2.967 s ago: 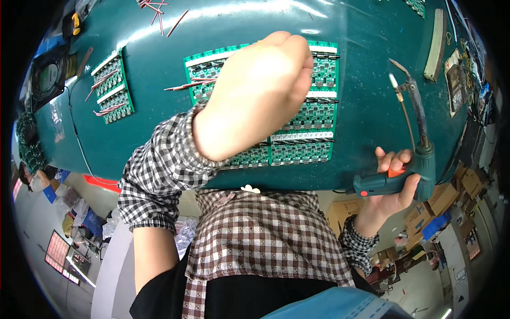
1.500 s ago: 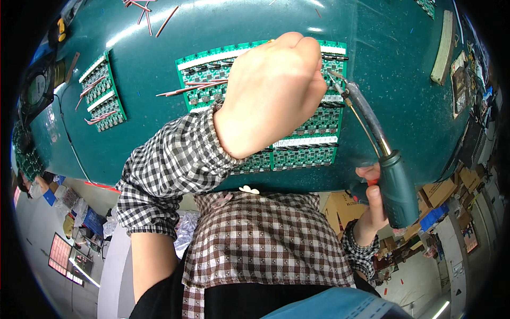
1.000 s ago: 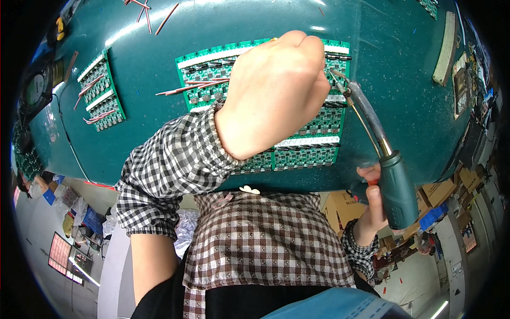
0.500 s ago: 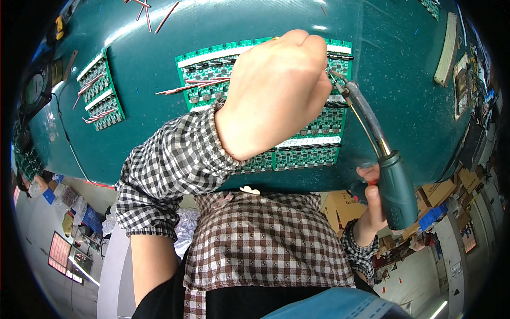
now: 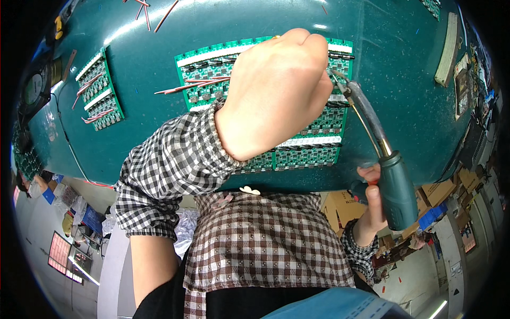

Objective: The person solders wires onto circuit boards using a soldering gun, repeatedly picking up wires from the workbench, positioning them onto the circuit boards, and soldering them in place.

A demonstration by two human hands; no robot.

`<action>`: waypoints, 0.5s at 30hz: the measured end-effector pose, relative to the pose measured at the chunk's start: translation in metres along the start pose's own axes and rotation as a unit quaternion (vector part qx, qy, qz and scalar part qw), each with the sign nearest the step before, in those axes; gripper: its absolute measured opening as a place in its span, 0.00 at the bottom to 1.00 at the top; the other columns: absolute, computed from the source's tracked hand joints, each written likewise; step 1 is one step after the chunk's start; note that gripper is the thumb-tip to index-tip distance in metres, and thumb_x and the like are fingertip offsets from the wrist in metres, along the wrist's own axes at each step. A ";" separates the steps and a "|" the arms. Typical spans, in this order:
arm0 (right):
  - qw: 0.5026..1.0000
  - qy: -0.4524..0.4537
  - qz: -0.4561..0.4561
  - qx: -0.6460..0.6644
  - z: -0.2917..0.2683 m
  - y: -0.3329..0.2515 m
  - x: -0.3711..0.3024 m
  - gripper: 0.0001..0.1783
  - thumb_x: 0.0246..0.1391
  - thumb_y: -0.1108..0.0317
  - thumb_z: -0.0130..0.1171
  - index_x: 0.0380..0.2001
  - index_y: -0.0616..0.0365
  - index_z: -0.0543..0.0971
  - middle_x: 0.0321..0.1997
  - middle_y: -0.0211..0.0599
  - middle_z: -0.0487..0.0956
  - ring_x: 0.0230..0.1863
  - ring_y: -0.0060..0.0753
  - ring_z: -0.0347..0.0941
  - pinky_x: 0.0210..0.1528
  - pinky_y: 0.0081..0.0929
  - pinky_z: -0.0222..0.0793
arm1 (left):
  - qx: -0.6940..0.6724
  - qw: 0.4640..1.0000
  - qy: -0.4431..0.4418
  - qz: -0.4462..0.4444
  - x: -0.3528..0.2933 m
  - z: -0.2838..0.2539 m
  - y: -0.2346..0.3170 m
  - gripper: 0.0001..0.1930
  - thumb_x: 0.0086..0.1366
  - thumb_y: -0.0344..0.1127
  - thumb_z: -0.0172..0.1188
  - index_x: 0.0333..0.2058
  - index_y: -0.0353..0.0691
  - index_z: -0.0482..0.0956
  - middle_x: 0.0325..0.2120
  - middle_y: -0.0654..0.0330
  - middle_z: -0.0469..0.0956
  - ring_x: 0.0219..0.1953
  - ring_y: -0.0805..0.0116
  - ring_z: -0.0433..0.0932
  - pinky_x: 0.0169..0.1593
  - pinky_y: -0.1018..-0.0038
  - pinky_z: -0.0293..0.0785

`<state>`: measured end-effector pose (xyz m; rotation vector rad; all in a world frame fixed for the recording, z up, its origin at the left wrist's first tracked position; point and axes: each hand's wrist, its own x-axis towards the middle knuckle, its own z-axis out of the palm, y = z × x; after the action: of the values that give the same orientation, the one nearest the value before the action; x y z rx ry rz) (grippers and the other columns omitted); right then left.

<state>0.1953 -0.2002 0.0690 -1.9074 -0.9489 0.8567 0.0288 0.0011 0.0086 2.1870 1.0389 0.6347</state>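
Note:
My left hand (image 5: 279,90) is closed in a fist over a large green circuit board panel (image 5: 313,155). Thin red, black and white wires (image 5: 194,85) run out from beneath this fist toward the left; its fingertips are hidden. At the right, my right hand (image 5: 374,204) wraps round a soldering iron (image 5: 398,189) with a dark green handle. A thin brass-coloured tube runs along the iron's bent metal shaft. The iron's tip reaches the panel's right part, just beside my left fingers; whether it touches a joint cannot be made out.
A smaller circuit board (image 5: 101,90) with wires lies at the left of the green table mat (image 5: 143,64). Loose wires (image 5: 149,13) lie at the far edge. A pale curved strip (image 5: 446,50) and a worn block (image 5: 462,87) sit far right. Cardboard boxes (image 5: 340,210) stand below the table.
The soldering iron's tip has shifted very slightly at the panel. The left fist and the wires under it have barely moved.

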 end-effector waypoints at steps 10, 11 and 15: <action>0.999 0.005 0.010 0.038 -0.001 0.000 -0.004 0.35 0.49 0.55 0.72 0.49 0.71 0.70 0.35 0.45 0.81 0.37 0.35 0.79 0.43 0.35 0.77 | 0.002 1.000 0.005 0.002 0.000 0.001 0.000 0.07 0.50 0.24 0.63 0.25 0.39 0.73 0.21 0.59 0.71 0.21 0.61 0.73 0.25 0.69 0.70; 0.999 0.009 0.013 0.048 -0.001 0.000 -0.004 0.35 0.48 0.56 0.73 0.49 0.71 0.70 0.34 0.45 0.81 0.37 0.36 0.79 0.43 0.36 0.78 | 0.002 1.000 0.005 0.002 0.000 0.000 0.000 0.07 0.50 0.24 0.63 0.25 0.39 0.73 0.21 0.59 0.71 0.21 0.61 0.73 0.25 0.69 0.70; 0.996 0.020 0.032 0.078 0.001 -0.002 -0.004 0.35 0.47 0.56 0.74 0.48 0.72 0.70 0.32 0.44 0.80 0.36 0.37 0.79 0.43 0.41 0.80 | 0.009 1.000 0.001 0.002 0.000 0.000 0.000 0.07 0.50 0.24 0.63 0.25 0.39 0.74 0.21 0.59 0.72 0.21 0.61 0.74 0.25 0.69 0.70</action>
<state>0.1916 -0.2027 0.0709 -1.8221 -0.7789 0.9003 0.0289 0.0007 0.0086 2.2050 1.0452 0.6305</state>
